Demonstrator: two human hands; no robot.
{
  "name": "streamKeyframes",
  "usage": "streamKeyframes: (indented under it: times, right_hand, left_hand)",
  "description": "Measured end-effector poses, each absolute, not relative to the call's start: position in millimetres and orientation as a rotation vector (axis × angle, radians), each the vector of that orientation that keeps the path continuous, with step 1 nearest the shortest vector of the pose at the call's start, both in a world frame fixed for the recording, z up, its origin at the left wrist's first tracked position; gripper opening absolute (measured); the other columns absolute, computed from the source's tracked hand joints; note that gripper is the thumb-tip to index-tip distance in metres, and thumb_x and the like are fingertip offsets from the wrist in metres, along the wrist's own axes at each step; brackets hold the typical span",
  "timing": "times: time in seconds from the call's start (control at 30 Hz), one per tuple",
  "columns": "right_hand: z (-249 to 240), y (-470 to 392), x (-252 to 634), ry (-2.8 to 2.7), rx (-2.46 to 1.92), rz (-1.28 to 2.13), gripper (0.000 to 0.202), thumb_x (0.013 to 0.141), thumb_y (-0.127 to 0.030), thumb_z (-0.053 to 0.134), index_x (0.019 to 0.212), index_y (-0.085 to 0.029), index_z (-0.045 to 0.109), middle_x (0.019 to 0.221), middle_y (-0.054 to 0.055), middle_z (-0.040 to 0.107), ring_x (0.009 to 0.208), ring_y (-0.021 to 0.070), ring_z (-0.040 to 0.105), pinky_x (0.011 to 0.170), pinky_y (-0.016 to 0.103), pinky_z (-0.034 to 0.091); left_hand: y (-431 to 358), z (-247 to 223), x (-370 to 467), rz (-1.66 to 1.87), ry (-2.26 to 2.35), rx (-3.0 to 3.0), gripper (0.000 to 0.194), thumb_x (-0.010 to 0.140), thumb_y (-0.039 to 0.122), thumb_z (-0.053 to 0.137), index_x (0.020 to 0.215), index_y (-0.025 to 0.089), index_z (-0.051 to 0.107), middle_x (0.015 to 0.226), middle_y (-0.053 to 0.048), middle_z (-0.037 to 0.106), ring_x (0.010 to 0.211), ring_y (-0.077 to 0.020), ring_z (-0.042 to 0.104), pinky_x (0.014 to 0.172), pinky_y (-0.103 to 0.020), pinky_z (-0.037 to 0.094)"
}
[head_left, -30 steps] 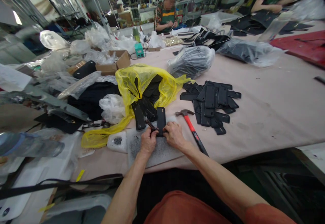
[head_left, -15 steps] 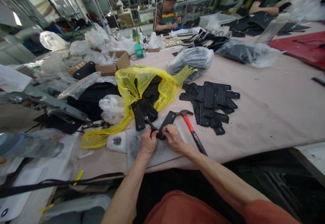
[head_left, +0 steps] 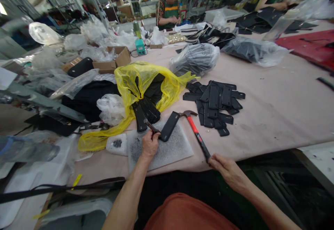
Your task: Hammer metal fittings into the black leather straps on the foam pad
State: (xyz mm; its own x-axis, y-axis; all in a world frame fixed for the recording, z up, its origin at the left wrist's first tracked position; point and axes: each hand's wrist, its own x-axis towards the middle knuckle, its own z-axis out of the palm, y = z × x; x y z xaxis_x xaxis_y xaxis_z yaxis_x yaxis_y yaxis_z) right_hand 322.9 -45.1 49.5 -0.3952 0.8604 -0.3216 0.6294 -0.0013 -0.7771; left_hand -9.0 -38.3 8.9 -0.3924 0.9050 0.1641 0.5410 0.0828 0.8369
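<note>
My left hand (head_left: 150, 143) is closed around a dark metal punch-like tool (head_left: 152, 127), beside the lower end of a black strap piece (head_left: 169, 126). That piece lies slanted on a whitish, speckled pad (head_left: 173, 150). My right hand (head_left: 225, 169) has its fingers closed on the handle end of a claw hammer (head_left: 196, 131) with a red and black handle. The hammer's head rests on the table near the strap's top end. Further right is a pile of black pieces (head_left: 214, 99). More black pieces show in the mouth of a yellow bag (head_left: 125, 77).
A small white block (head_left: 116, 143) sits left of the pad. Behind are a clear-wrapped grey bundle (head_left: 195, 57), a cardboard box (head_left: 122, 56) and many plastic bags. A person (head_left: 171, 9) sits across the table (head_left: 273, 118); another person's arms show at upper right.
My right hand has left the black strap piece and moved right and down to the hammer's handle. My left hand still holds the tool. The view has shifted slightly.
</note>
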Motion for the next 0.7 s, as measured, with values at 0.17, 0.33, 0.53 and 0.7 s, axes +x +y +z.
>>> streamKeyframes:
  times: [0.17, 0.33, 0.53, 0.7]
  right_hand:
    - [-4, -88, 399, -2.147, -2.074, 1.160, 0.023, 0.075, -0.037, 0.057, 0.059, -0.027, 0.042, 0.056, 0.001, 0.055, 0.055, 0.0208, 0.052, 0.055, 0.033, 0.037]
    - [-3, -87, 402, -2.173, -2.040, 1.132, 0.023, 0.069, -0.022, 0.054, 0.086, -0.030, 0.067, 0.088, 0.007, 0.073, 0.083, 0.0272, 0.068, 0.074, 0.038, 0.047]
    - [78, -7, 274, -2.057, -1.623, 1.109, 0.033, 0.089, -0.036, 0.044, 0.106, -0.022, 0.067, 0.084, 0.005, 0.072, 0.078, 0.0198, 0.067, 0.073, 0.030, 0.048]
    - [66, 75, 171, -1.915, -1.854, 0.931, 0.035, 0.078, -0.036, 0.062, 0.104, -0.013, 0.066, 0.091, 0.010, 0.071, 0.083, 0.0216, 0.067, 0.072, 0.028, 0.047]
  left_hand:
    - [-38, 9, -9, 1.241, 1.956, 1.414, 0.015, 0.087, 0.030, 0.057, 0.095, 0.022, 0.067, 0.090, -0.003, 0.074, 0.086, -0.0194, 0.068, 0.078, -0.029, 0.050]
    - [-38, 9, -10, 1.233, 1.960, 1.409, 0.015, 0.087, 0.030, 0.057, 0.095, 0.022, 0.067, 0.090, -0.003, 0.074, 0.086, -0.0195, 0.068, 0.077, -0.028, 0.050]
    - [-38, 10, -10, 1.219, 1.972, 1.411, 0.016, 0.087, 0.031, 0.055, 0.093, 0.021, 0.066, 0.088, -0.003, 0.073, 0.084, -0.0193, 0.068, 0.076, -0.029, 0.051]
    - [-37, 7, -12, 1.237, 1.963, 1.423, 0.018, 0.087, 0.032, 0.054, 0.095, 0.021, 0.066, 0.088, -0.003, 0.073, 0.084, -0.0196, 0.068, 0.077, -0.029, 0.051]
